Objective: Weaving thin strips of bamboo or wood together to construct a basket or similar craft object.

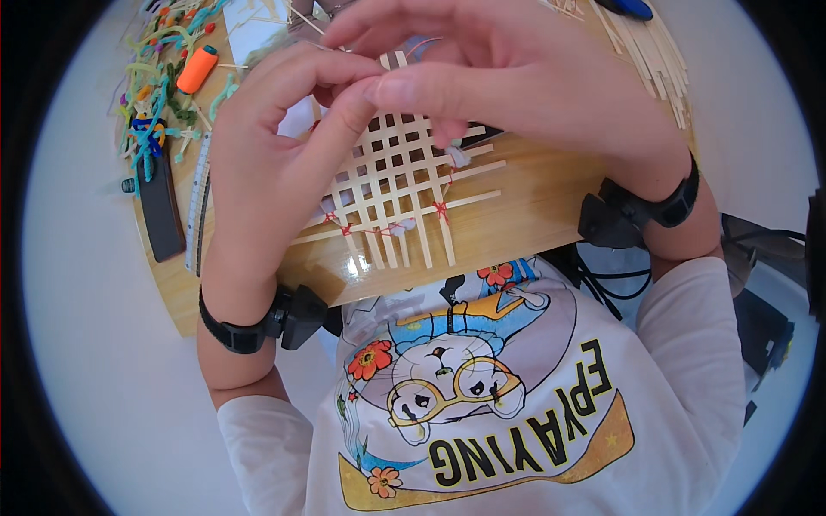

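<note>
A woven lattice of pale wooden strips (391, 176) lies on the table in front of me, with red thread (347, 230) knotted at several crossings along its near and right edges. Small whitish tufts (402, 228) sit by some knots. My left hand (275, 129) and my right hand (508, 73) meet above the lattice's far part. Thumb and fingers are pinched together on both hands, fingertips touching or nearly so. What they pinch is too small or hidden to make out. A thin reddish line shows behind my right fingers.
Colourful fuzzy stems (159, 86) are heaped at the far left, with an orange thread spool (198, 69) beside them. Nearer lie a dark flat case (161, 206) and a ruler (199, 202). Loose wooden strips (654, 60) and a blue-black handled tool (632, 9) lie far right.
</note>
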A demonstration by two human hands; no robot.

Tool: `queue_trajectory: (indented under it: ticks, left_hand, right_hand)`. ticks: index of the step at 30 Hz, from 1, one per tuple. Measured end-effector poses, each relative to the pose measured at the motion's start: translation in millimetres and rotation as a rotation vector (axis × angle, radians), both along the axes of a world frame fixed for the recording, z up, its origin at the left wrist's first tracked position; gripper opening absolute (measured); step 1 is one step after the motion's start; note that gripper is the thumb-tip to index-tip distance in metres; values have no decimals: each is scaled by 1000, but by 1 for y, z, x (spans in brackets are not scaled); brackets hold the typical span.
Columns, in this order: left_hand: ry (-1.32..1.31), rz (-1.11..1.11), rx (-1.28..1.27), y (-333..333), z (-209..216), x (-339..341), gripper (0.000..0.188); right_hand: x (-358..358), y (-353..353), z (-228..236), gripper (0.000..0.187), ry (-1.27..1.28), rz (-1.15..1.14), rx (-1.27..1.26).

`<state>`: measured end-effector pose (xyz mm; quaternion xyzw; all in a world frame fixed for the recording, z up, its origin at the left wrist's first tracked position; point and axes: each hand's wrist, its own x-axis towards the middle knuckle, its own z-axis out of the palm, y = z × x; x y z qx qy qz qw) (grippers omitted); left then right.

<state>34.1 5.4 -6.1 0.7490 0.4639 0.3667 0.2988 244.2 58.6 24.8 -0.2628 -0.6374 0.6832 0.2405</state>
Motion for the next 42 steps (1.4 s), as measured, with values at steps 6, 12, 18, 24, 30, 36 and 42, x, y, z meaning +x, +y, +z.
queue_trajectory:
  ticks: [6,12,18,24,30,36,42]
  left_hand:
    - [50,9,99,4,-3,-3,10]
    - [33,56,80,4,-5,-6,10]
    - [48,14,72,7,-7,-9,9]
    - [47,-5,34,9,-9,-7,10]
    - [46,9,19,7,-8,-6,10]
    - [44,9,-28,8,-6,-9,10]
    - [20,20,21,11,-5,-10,13]
  right_hand:
    - [0,6,-6,19,-135,14,123]
    - [3,5,-14,11,-160,-58,283]
    - [-4,2,-23,11,-108,-147,347]
    - [-2,4,-9,11,-172,-130,240]
    - [-2,2,-21,10,-232,-178,411]
    - [-1,-1,-25,13,-266,-115,508]
    - [-3,4,-17,26,-148,-41,2]
